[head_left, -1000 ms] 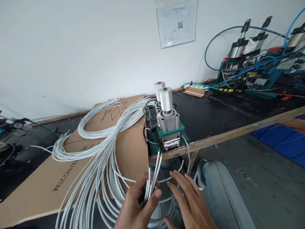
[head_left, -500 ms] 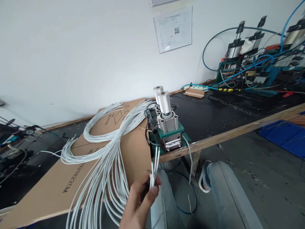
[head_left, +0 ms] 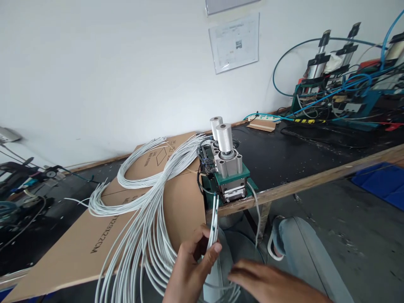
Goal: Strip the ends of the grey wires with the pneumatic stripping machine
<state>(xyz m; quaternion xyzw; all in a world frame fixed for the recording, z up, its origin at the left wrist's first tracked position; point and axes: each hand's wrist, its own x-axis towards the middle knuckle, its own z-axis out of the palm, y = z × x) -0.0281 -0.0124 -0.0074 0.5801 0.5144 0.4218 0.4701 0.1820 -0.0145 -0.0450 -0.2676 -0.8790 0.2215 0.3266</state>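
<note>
1. Presently, several white wires stick up from the left hand, held between its fingers, before the machine.
2. The right hand, blurred, is nearby; I cannot tell whether its fingers hold anything.
3. A wire bundle lies over cardboard on the bench.

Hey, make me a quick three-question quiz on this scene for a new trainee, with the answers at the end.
1. Which hand grips the white cable ends?
2. True or false: part of the big cable bundle lies on the cardboard.
3. How many silver cylinders stand on top of the machine nearest the hands? A) one B) two C) four

Key: 1. The left hand. 2. True. 3. B.
</note>
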